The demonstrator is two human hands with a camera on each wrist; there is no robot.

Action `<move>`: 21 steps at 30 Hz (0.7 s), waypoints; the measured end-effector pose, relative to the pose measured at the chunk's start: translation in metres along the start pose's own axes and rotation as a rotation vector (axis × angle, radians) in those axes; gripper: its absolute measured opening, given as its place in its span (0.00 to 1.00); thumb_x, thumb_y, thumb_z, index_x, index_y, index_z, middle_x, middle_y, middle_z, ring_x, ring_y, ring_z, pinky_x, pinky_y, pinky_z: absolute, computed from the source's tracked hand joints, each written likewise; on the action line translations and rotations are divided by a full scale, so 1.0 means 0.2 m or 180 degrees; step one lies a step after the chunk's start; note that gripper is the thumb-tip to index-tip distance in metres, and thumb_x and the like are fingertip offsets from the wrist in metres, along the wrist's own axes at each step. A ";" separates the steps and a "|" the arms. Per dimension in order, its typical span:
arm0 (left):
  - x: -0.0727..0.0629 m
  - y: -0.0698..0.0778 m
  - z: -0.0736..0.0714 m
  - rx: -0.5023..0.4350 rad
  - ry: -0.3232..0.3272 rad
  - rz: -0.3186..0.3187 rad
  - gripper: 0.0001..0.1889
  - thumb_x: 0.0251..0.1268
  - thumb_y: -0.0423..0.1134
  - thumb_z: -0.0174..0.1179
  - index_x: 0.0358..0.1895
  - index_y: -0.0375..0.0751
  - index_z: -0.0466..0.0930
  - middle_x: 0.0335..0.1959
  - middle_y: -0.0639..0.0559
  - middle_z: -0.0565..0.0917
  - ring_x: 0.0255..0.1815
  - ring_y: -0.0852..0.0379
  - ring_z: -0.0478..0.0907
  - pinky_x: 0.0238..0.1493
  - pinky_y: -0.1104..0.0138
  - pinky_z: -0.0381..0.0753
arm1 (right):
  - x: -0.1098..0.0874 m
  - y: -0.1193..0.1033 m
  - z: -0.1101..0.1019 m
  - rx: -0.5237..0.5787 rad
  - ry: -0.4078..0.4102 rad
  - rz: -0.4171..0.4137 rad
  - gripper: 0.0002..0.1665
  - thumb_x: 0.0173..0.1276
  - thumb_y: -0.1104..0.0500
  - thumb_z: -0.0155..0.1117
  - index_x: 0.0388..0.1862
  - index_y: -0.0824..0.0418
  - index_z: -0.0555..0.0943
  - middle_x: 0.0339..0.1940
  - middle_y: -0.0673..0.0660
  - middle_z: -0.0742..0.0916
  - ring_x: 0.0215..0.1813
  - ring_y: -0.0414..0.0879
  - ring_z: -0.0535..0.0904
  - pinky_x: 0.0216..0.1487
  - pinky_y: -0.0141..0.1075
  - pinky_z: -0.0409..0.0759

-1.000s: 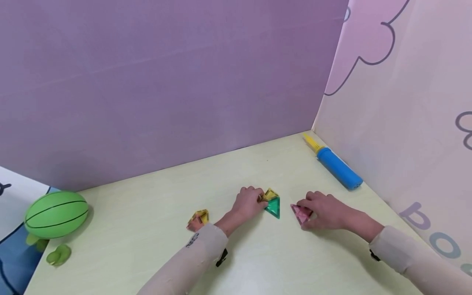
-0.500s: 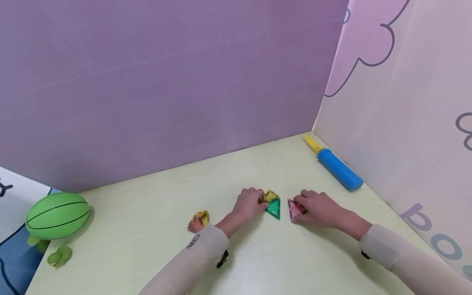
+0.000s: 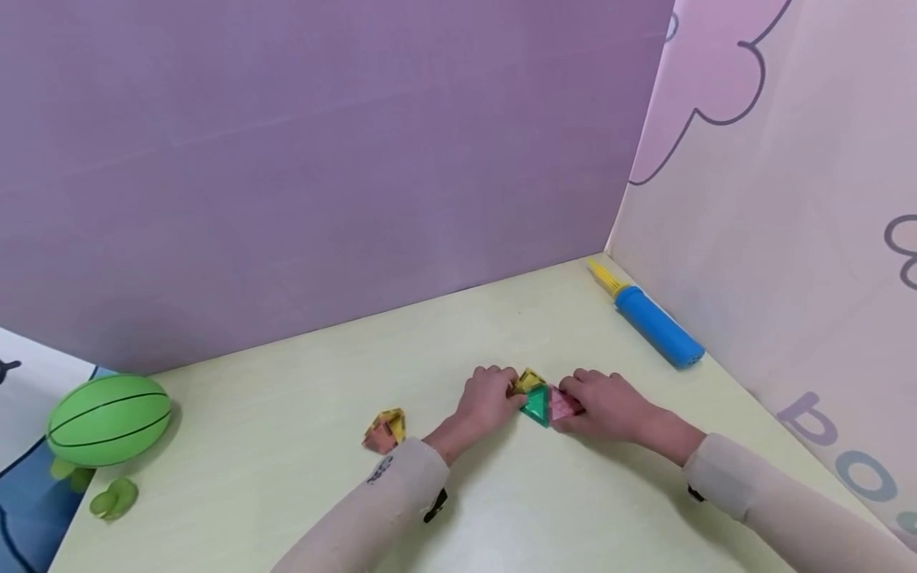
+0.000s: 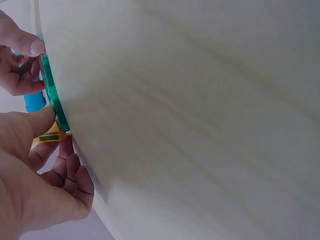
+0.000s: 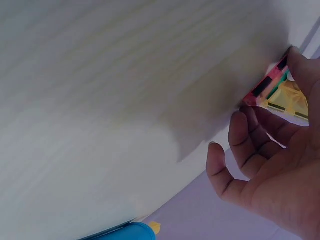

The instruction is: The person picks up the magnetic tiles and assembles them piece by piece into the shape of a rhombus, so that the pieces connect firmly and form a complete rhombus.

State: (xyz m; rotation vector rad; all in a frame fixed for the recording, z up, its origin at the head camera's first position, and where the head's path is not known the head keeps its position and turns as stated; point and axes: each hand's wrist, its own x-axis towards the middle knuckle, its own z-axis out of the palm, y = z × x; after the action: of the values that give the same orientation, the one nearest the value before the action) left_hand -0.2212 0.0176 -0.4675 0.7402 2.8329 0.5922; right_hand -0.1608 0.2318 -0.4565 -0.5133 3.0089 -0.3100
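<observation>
My left hand point(image 3: 489, 400) pinches a translucent yellow magnetic tile point(image 3: 531, 380) between thumb and fingers, low over the table. A green triangular magnetic tile point(image 3: 536, 406) adjoins it, close by the left thumb; in the left wrist view this green tile point(image 4: 54, 95) is seen edge-on. From the other side, my right hand point(image 3: 609, 406) holds a pink triangular magnetic tile point(image 3: 560, 404) by thumb and fingertips. The pink tile's edge meets the green tile's right edge. In the right wrist view the pink tile point(image 5: 265, 84) shows dark strips along its side.
Left of the hands lies a small cluster of yellow and orange-red tiles point(image 3: 384, 430). A blue pump point(image 3: 659, 326) with a yellow nozzle lies by the right wall. At the table's left end are a green ball point(image 3: 110, 419) and a small green object point(image 3: 115, 499). A purple wall point(image 3: 322, 159) bounds the back.
My right hand has moved left with the pink tile, closing the gap to the green tile. The left hand stays nearly in place, with its tiles shifted very slightly right.
</observation>
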 end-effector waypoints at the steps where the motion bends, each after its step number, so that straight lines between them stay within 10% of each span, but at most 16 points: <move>1: 0.00 0.00 0.00 0.0010 -0.0004 0.0009 0.12 0.67 0.50 0.66 0.40 0.47 0.81 0.30 0.54 0.75 0.36 0.55 0.67 0.36 0.66 0.67 | 0.00 0.01 -0.01 0.0046 -0.0036 0.0031 0.33 0.58 0.37 0.74 0.53 0.58 0.81 0.35 0.48 0.80 0.36 0.41 0.71 0.33 0.36 0.72; 21: -0.03 0.00 0.00 0.0135 -0.0090 0.0002 0.16 0.66 0.55 0.65 0.43 0.48 0.77 0.30 0.55 0.73 0.35 0.56 0.67 0.37 0.65 0.66 | -0.06 -0.05 -0.09 0.0237 -0.0314 0.0718 0.19 0.58 0.46 0.76 0.32 0.58 0.80 0.30 0.53 0.76 0.34 0.48 0.69 0.31 0.39 0.69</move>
State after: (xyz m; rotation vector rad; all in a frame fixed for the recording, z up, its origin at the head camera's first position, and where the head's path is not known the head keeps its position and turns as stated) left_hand -0.2158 0.0153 -0.4676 0.7504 2.8277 0.5189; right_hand -0.1473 0.2295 -0.4352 -0.1747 2.9085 -0.3666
